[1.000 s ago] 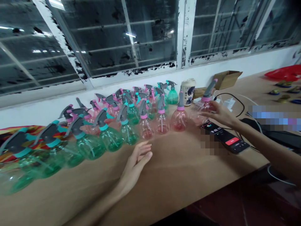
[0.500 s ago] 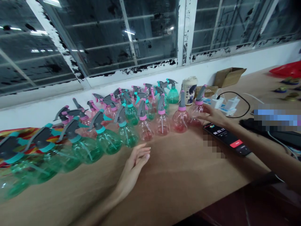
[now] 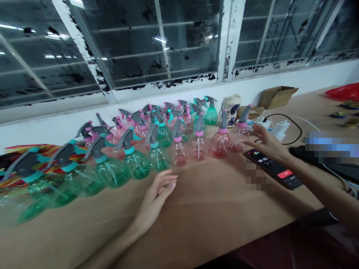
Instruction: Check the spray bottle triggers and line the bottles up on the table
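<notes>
Near the rightmost pink spray bottle point(image 3: 239, 136), my right hand point(image 3: 267, 140) is open, its thumb and fingers apart beside the bottle; I cannot tell whether a fingertip still touches it. That bottle stands upright with a pink collar and grey trigger head. Another pink spray bottle point(image 3: 220, 144) is just left of it. My left hand point(image 3: 158, 190) is empty and open, fingers loosely stretched above the table in front of a clear pink spray bottle point(image 3: 179, 153). Green spray bottles point(image 3: 137, 164) with turquoise collars continue the front row leftward.
Behind the front row, more pink and green bottles crowd against the wall. A phone point(image 3: 276, 170) lies under my right forearm on the brown table point(image 3: 202, 216). A paper cup point(image 3: 230, 110), a power strip with chargers point(image 3: 280, 127) and a cardboard box point(image 3: 276, 97) are at the back right.
My right hand has opened and drawn slightly away from the rightmost pink bottle, which it was holding earlier. The view has shifted a little; my left hand stays much the same.
</notes>
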The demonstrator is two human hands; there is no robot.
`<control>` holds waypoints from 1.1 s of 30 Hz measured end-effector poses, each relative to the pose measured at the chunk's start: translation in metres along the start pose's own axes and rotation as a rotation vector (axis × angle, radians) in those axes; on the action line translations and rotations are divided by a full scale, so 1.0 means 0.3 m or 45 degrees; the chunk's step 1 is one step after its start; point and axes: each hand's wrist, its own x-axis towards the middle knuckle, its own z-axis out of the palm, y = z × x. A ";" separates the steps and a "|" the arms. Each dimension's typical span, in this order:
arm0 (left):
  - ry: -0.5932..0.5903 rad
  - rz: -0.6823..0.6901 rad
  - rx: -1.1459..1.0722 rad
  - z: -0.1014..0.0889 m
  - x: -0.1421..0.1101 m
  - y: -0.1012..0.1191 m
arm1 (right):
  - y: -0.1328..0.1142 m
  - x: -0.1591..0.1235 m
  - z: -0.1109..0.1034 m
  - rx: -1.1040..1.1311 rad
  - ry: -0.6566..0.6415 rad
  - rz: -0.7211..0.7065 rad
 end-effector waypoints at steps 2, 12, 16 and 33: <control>0.030 0.008 0.001 -0.030 -0.014 -0.010 | -0.058 -0.045 -0.013 0.025 0.110 0.002; 0.301 -0.040 0.030 -0.303 -0.199 -0.073 | -0.483 -0.272 0.065 0.317 0.233 -0.250; 0.613 -0.031 0.033 -0.475 -0.301 -0.089 | -0.654 -0.335 0.137 0.173 0.114 -0.418; 1.278 0.026 0.365 -1.135 -0.371 -0.197 | -1.004 -0.505 0.385 0.384 -0.429 -0.833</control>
